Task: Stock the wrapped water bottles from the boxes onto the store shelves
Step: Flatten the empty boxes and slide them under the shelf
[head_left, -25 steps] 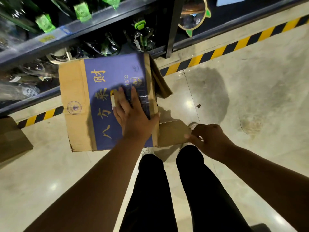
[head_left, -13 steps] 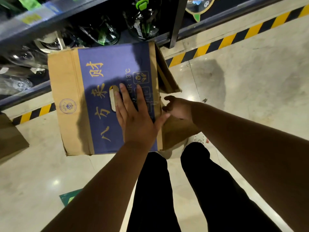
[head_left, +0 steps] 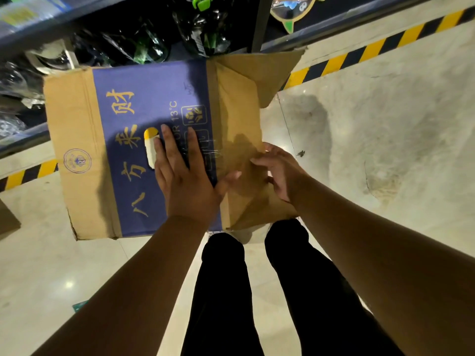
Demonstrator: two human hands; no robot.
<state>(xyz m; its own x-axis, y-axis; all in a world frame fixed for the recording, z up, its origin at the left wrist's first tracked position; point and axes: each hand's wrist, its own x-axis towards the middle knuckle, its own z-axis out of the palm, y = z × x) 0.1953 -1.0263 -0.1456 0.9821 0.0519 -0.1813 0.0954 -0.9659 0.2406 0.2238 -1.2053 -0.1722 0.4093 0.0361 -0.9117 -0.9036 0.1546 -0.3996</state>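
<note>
The left hand (head_left: pixel 187 181) lies flat, fingers straight, on the cardboard box (head_left: pixel 77 140), while at its 3 o'clock the right hand (head_left: pixel 282 173) pinches the flap (head_left: pixel 239 119).

box (head_left: pixel 77 140): 1 | left hand (head_left: pixel 187 183), right hand (head_left: pixel 280 173): 2 | legs (head_left: pixel 223 291): 2 | wrapped bottles (head_left: pixel 144 44): several, uncountable
</note>
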